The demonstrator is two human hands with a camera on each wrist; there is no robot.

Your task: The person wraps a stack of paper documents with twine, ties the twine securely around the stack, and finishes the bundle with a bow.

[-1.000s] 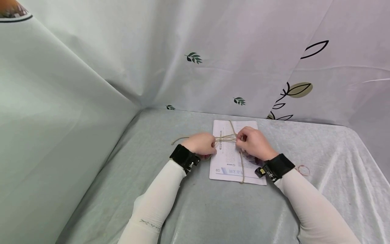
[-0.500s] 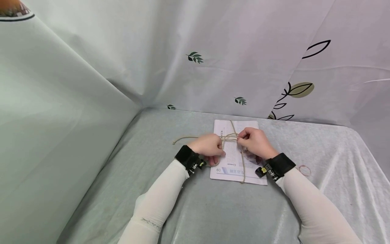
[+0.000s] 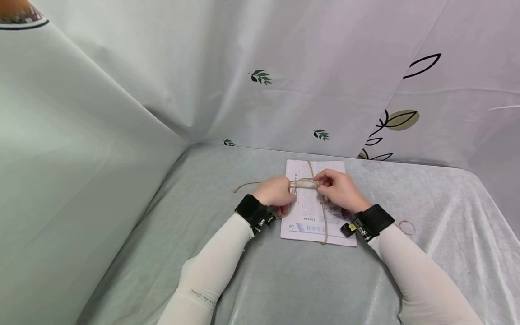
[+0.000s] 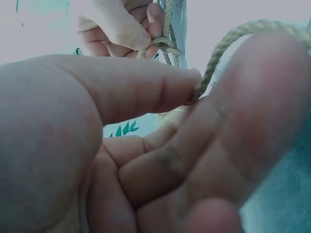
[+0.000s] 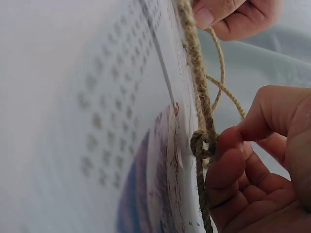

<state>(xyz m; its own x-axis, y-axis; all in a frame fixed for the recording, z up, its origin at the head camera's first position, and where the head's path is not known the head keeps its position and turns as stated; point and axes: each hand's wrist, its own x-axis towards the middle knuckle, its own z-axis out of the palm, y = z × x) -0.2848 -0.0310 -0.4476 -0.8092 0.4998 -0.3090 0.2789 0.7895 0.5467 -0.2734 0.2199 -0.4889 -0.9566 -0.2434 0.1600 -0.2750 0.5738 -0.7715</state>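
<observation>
A folded newspaper bundle [image 3: 302,212] lies on the cloth-covered table. Twine [image 3: 323,221] runs lengthwise over it, and more strands cross between the hands. My left hand [image 3: 275,192], at the bundle's left edge, pinches a twine strand [image 4: 216,56] between thumb and finger; the strand loops over another fingertip. Over the bundle's upper right part, my right hand [image 3: 339,189] pinches the twine with thumb and index finger, right at a small knot [image 5: 199,144]. A loose twine end [image 3: 243,185] trails left past my left hand.
A thin reddish ring-shaped band [image 3: 406,227] lies on the table right of my right wrist. Behind the table hangs a pale curtain [image 3: 284,104] with leaf prints, and another sheet [image 3: 81,171] slopes down on the left.
My left hand moved right over the bundle's edge, then slightly back, its lower fingers tucking in. The right hand stays nearly in place on the twine. The loose end on the left has shortened.
</observation>
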